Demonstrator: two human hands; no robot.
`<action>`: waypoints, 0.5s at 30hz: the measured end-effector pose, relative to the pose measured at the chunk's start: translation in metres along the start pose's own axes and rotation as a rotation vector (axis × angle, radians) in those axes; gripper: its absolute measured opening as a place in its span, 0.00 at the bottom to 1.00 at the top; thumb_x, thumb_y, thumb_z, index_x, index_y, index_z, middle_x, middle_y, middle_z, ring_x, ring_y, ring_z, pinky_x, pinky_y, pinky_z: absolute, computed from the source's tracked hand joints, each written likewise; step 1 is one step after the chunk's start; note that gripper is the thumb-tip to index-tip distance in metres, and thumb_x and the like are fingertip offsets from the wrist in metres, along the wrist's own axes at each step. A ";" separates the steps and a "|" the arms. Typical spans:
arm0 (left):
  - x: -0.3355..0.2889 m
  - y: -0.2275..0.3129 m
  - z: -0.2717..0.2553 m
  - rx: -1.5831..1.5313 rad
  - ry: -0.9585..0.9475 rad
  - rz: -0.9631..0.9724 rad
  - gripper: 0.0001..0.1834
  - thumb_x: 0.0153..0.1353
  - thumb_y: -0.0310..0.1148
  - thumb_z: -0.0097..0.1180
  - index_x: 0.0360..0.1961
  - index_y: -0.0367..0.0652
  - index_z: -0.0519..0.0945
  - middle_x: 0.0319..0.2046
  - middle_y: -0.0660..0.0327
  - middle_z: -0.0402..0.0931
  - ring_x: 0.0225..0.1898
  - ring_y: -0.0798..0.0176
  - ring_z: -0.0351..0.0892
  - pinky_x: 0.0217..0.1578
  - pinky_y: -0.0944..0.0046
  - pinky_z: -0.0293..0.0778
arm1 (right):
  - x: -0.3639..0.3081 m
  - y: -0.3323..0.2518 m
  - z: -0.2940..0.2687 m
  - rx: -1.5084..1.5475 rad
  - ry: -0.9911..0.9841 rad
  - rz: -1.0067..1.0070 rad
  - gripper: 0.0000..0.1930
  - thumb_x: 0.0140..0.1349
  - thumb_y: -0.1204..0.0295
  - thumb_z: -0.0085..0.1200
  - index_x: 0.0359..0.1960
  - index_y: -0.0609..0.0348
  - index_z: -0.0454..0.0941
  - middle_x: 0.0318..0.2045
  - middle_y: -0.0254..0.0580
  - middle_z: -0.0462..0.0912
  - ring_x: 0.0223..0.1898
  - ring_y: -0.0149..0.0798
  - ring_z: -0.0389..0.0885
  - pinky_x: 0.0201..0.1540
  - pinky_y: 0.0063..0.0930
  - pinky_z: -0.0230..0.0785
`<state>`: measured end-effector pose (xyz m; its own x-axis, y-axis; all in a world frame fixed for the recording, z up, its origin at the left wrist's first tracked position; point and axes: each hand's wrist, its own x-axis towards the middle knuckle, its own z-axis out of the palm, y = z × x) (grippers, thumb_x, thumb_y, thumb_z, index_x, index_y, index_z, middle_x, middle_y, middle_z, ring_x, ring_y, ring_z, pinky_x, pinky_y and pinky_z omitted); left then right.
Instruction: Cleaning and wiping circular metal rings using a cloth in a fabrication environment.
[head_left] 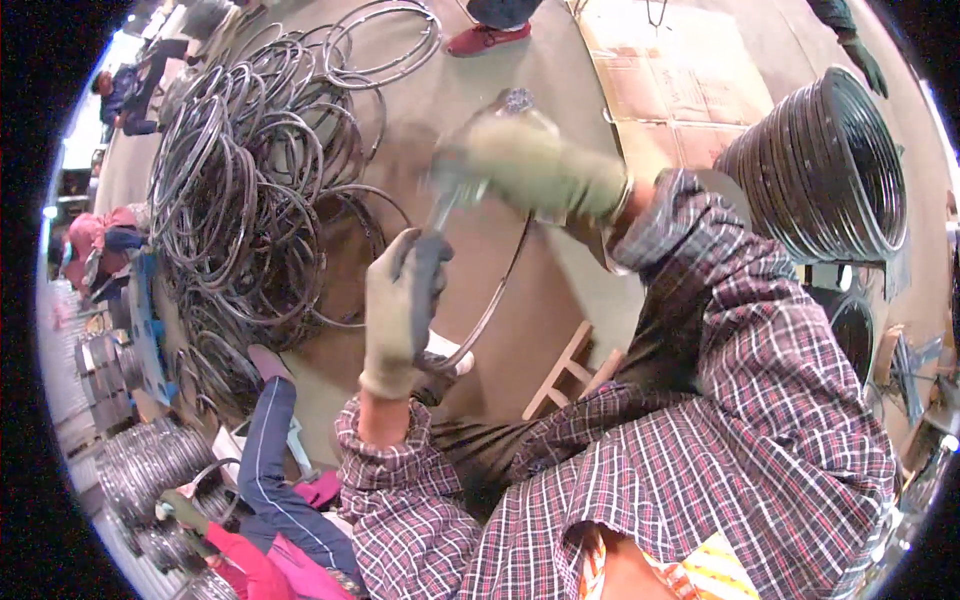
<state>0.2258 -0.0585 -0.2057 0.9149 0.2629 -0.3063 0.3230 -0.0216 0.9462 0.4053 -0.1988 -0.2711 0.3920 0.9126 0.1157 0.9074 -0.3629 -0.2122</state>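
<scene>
Brown workshop floor, tangled grey metal hoops heaped left. Gloved left hand clenched round thin metal ring; gloved right hand fisted on blurred tool.

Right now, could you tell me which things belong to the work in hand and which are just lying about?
In hand:
- thin metal ring
- blurred metal tool
- gloved left hand
- gloved right hand

Lying about:
- tangled pile of metal rings
- neat stack of dark rings
- flattened brown cardboard
- small wooden frame
</scene>
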 end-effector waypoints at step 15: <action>-0.012 -0.003 -0.027 0.019 0.038 0.027 0.17 0.68 0.41 0.48 0.34 0.37 0.77 0.19 0.72 0.66 0.18 0.80 0.60 0.17 0.76 0.54 | -0.021 0.059 -0.011 0.392 0.075 0.046 0.24 0.51 0.77 0.54 0.54 0.56 0.74 0.50 0.50 0.78 0.50 0.56 0.75 0.53 0.41 0.69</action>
<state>0.2069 -0.0353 -0.2023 0.9135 0.2987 -0.2762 0.3032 -0.0469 0.9518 0.4522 -0.2414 -0.2759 0.4544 0.8754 0.1651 0.7677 -0.2908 -0.5710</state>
